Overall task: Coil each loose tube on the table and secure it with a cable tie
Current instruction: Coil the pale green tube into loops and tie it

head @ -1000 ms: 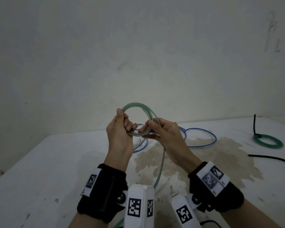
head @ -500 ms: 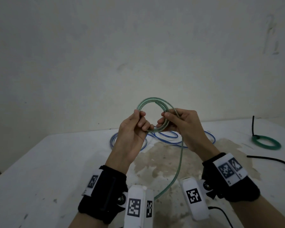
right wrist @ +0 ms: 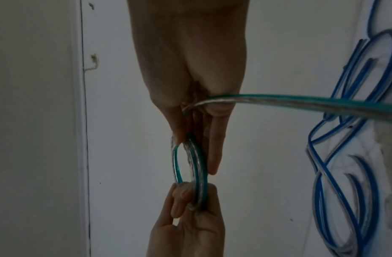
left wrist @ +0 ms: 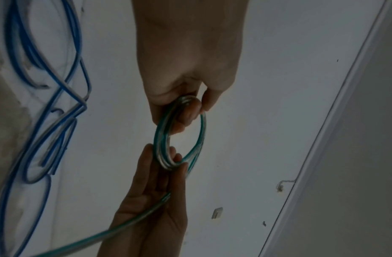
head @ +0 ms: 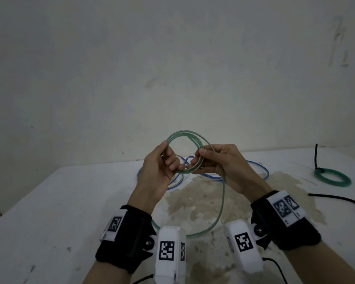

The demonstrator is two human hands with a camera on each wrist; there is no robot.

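A clear green tube (head: 183, 133) is wound into a small upright coil held above the table. My left hand (head: 164, 158) pinches the coil's left side (left wrist: 161, 132). On the coil's right side my right hand (head: 211, 158) grips the turns (right wrist: 197, 161). The loose tail (head: 221, 203) runs through the right palm, hangs to the table and curves back toward me; it shows again as the tail (right wrist: 300, 102) across the right wrist view. A loose blue tube (head: 260, 171) lies tangled on the table behind my hands.
A green coil (head: 332, 179) bound with a black cable tie (head: 316, 156) lies at the far right. Near it rests a loose black cable tie (head: 336, 199). The white table (head: 49, 212) has a brown stain (head: 193, 197) in its middle; a wall rises behind.
Both hands have shifted right with the coil over the second. The coil has gained a turn and the hanging tail now sweeps in a wider loop over the table.
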